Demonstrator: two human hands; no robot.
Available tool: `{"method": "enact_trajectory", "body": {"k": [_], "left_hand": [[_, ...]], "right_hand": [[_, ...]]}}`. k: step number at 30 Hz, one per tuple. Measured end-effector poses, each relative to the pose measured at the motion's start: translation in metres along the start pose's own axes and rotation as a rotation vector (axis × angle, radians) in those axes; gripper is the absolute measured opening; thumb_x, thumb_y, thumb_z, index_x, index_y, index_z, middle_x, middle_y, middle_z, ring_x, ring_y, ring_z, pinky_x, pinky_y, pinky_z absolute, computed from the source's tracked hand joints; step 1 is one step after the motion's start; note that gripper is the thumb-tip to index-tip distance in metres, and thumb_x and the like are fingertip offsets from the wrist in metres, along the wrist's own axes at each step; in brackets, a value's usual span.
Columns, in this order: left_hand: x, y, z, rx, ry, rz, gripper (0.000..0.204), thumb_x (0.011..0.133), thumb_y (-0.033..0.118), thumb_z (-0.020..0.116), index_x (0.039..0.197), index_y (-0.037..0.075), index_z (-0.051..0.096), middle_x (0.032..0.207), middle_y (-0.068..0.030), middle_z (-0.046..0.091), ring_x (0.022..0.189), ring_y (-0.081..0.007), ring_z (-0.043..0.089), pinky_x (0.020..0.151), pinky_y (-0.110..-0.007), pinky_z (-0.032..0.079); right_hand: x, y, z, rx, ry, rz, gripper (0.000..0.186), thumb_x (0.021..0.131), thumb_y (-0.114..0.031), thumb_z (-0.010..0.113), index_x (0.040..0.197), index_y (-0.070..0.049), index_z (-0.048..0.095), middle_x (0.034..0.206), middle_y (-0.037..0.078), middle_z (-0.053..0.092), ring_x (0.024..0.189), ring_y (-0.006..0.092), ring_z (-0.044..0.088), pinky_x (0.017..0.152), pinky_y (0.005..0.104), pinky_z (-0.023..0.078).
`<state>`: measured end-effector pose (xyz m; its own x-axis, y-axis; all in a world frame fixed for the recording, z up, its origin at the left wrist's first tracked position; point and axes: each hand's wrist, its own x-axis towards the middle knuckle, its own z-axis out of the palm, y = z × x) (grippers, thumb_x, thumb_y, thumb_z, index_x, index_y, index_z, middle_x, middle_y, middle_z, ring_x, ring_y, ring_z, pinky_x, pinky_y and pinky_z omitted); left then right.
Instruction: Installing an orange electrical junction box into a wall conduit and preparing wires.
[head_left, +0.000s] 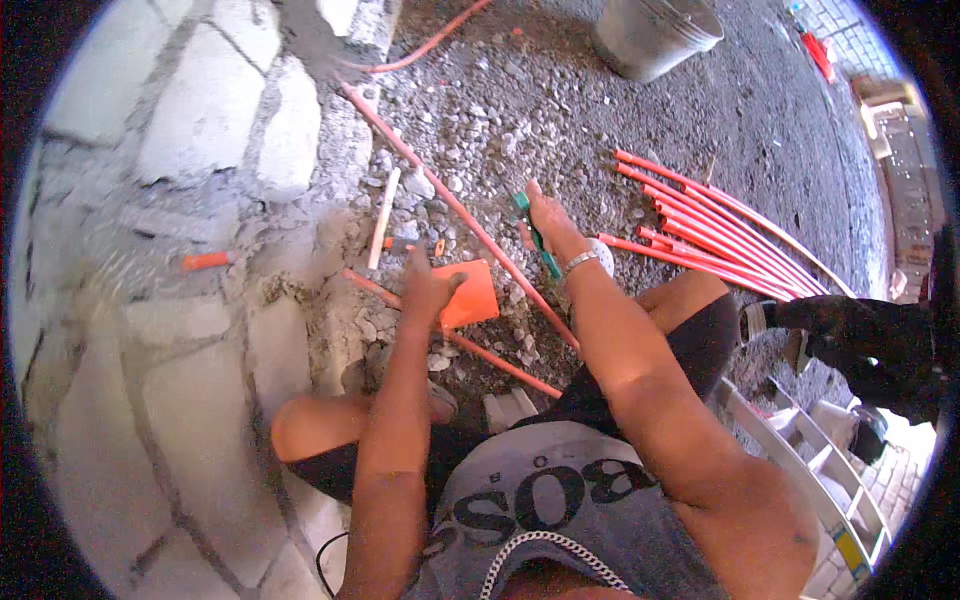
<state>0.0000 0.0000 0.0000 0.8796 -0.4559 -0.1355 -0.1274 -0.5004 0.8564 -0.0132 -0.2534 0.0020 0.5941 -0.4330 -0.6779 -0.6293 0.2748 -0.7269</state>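
Note:
My left hand [428, 290] is closed on an orange square box [470, 294], its thumb over the upper edge. My right hand [549, 222] grips a green hand tool [551, 262] that sticks out past both sides of the fist; its working end is too small to make out. Between the hands, a long orange pipe [465, 215] slants across the gravel. A second orange pipe [500, 368] passes below the box. Just beyond my left hand are a pale wooden stick [384, 218] and an orange-and-black tool [428, 246].
Several orange pipes [720, 225] lie bundled on the right. A grey bucket [655, 40] stands at the far side. Pale stone paving [190, 400] covers the left, with a short orange tube piece [207, 261] on it. A metal ladder [800, 470] lies at lower right, near another person's dark-clothed leg [860, 340].

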Motion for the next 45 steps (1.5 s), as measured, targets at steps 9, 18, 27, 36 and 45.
{"method": "enact_trajectory", "body": {"k": [9,18,27,36,45], "left_hand": [[-0.011,0.17,-0.091,0.124,-0.146,0.081,0.057,0.077,0.039,0.072,0.112,-0.002,0.054,0.096,-0.0167,0.064,0.088,-0.0302,0.061,0.078,-0.039,0.049],[-0.043,0.189,-0.114,-0.439,0.156,-0.104,0.025,0.086,0.028,0.065,0.081,0.003,0.061,0.062,0.0021,0.052,0.052,-0.0055,0.045,0.046,-0.025,0.036],[-0.036,0.179,-0.083,-0.885,0.229,-0.294,0.027,0.091,0.034,0.057,0.081,0.01,0.056,0.058,0.0035,0.047,0.045,-0.0048,0.042,0.04,-0.02,0.031],[-0.014,0.157,-0.079,-1.011,0.187,-0.308,0.027,0.093,0.032,0.055,0.083,0.007,0.054,0.064,0.0016,0.052,0.048,-0.005,0.044,0.042,-0.021,0.033],[-0.034,0.149,-0.109,-1.133,0.242,-0.232,0.021,0.092,0.025,0.056,0.084,0.007,0.05,0.063,0.0002,0.051,0.045,-0.0072,0.046,0.039,-0.023,0.037]], "right_hand": [[-0.135,-0.124,0.025,-0.014,-0.868,0.187,0.054,0.096,-0.051,0.033,0.091,-0.004,0.058,0.068,0.01,0.058,0.05,0.0192,0.055,0.041,0.0345,0.05],[-0.205,-0.158,0.008,-0.592,-0.793,-0.521,0.042,0.097,-0.037,0.043,0.095,0.001,0.062,0.062,0.005,0.059,0.048,0.0116,0.051,0.046,0.0268,0.04],[-0.204,-0.129,0.026,-0.591,-0.635,-0.377,0.047,0.093,-0.044,0.044,0.084,0.0,0.058,0.059,0.006,0.057,0.052,0.0151,0.056,0.049,0.0303,0.045],[-0.163,-0.136,0.041,-0.913,-0.44,-0.826,0.035,0.091,-0.033,0.052,0.087,0.002,0.057,0.067,0.023,0.057,0.061,0.0395,0.058,0.055,0.0428,0.045],[-0.147,-0.154,0.101,-0.957,-0.402,-1.006,0.032,0.089,-0.029,0.054,0.082,0.002,0.06,0.068,0.024,0.057,0.063,0.0396,0.058,0.059,0.0437,0.045]]}}
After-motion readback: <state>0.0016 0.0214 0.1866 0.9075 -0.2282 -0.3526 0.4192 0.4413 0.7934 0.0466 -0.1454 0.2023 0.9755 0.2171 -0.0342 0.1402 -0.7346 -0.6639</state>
